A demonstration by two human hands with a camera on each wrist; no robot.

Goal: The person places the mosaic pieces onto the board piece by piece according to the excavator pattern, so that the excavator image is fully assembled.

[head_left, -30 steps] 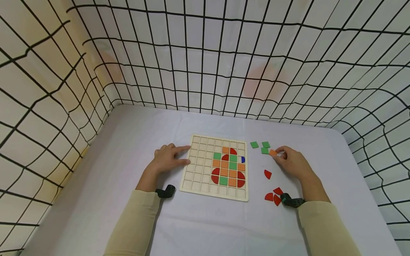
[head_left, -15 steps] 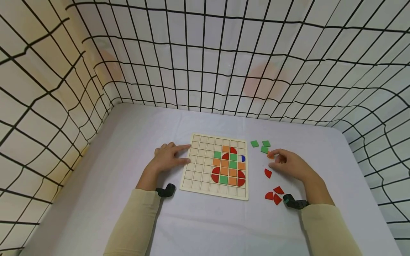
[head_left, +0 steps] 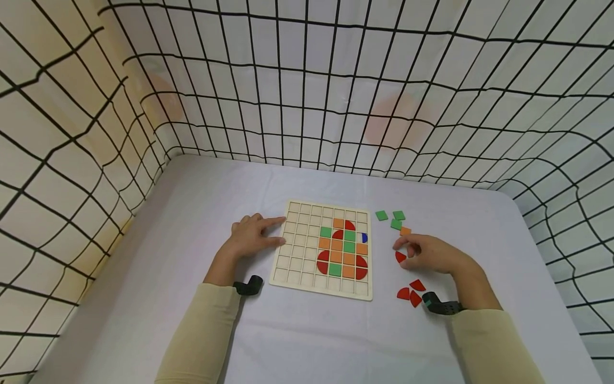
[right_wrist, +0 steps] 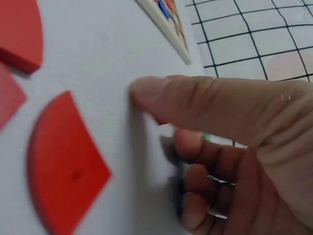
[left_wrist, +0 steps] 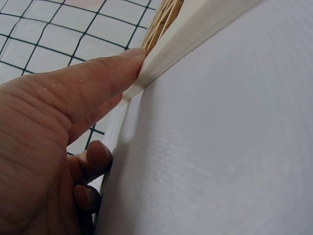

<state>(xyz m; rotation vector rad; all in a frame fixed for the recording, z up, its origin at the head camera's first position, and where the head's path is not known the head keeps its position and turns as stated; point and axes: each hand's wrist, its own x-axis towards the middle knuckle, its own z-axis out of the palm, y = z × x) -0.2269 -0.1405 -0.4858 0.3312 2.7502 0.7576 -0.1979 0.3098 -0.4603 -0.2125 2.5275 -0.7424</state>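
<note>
My left hand (head_left: 251,234) touches the left edge of a pale wooden grid board (head_left: 295,266), its index finger and thumb apart along the rim. In the left wrist view, the thumb (left_wrist: 105,78) presses against the board's side (left_wrist: 166,54). Orange and green squares, red quarter-circles and one blue piece (head_left: 364,238) fill some cells on the board's right half. To the right of the board, my right hand (head_left: 434,255) has thumb and index finger around a red quarter-circle tile (head_left: 400,256). In the right wrist view, the thumb (right_wrist: 195,100) mostly hides that tile.
Several green tiles (head_left: 396,224) and one orange tile (head_left: 405,231) lie beyond the right hand. Three red quarter-circles (head_left: 403,294) lie nearer the person, by the right wrist's black camera (head_left: 438,305). Black wire mesh (head_left: 316,74) surrounds the white-covered table (head_left: 307,330).
My right hand has let go of the orange tile beside the green ones and moved nearer to the red quarter-circle, which has shifted slightly. My left hand has stayed at the board.
</note>
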